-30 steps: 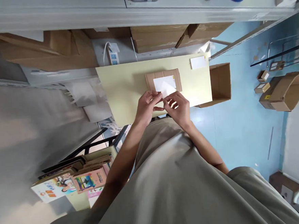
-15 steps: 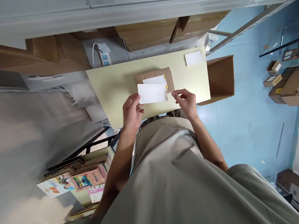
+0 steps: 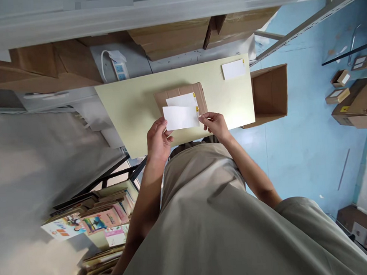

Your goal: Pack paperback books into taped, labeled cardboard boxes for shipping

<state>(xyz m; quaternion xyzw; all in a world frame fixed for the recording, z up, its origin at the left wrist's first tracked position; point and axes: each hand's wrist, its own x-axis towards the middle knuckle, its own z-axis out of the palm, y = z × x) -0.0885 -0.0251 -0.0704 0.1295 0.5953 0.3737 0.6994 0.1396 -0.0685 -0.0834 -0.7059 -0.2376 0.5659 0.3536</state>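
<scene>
A white card [image 3: 181,117] with a small yellow mark at its right edge is held over the desk. My left hand [image 3: 158,140] pinches its left edge between thumb and fingers. At the card's right edge, just below the yellow mark, the thumb and fingertips of my right hand [image 3: 214,123] are closed. Behind the held card, a second white card [image 3: 181,99] with a similar yellow mark lies on a flat brown cardboard piece [image 3: 201,95]. Part of that second card is covered by the held one.
The pale yellow desktop [image 3: 128,112] carries another white card [image 3: 233,69] at its far right. An open cardboard box [image 3: 270,91] stands beyond the right edge. Behind the desk are a power strip [image 3: 120,70] and large cartons [image 3: 170,40]. Books [image 3: 104,216] sit at lower left.
My right hand has moved left to the held card's right edge, from a spot a little apart from it. My left hand keeps its hold. The whole view has shifted slightly.
</scene>
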